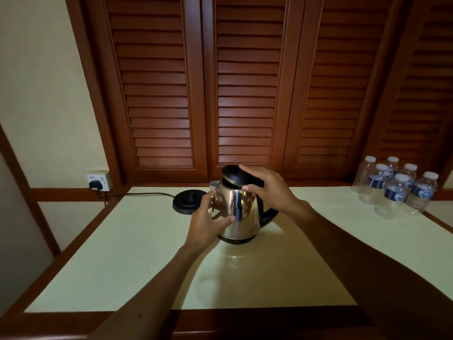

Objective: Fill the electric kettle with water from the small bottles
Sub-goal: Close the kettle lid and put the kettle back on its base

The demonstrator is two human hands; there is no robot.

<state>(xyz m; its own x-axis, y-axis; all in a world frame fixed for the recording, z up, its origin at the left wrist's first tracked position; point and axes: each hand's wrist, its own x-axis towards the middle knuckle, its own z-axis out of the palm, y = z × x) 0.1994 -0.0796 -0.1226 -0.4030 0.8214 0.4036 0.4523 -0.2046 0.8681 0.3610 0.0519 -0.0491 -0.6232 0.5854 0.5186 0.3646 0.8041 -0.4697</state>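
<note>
the steel kettle (241,212) stands on the pale table top (137,253), about mid-table and off its black base (186,201), which sits just to the left and a little farther back. my left hand (208,220) cups the kettle's left side, fingers curved against the shiny wall and thumb pressed on the front of it. my right hand (266,186) comes over the top, fingers and thumb curled round the black lid (235,176), which tilts up at the near edge; whether it is fully free of the rim i cannot tell from here. the black handle (268,215) pokes out to the right under my wrist. a cord (144,194) runs left from the base to a plug in the wall socket (99,180). the small bottles (394,186) stand clustered at the far right of the table, white caps on, well apart from the kettle. dark louvred shutters (245,82) fill the wall behind
</note>
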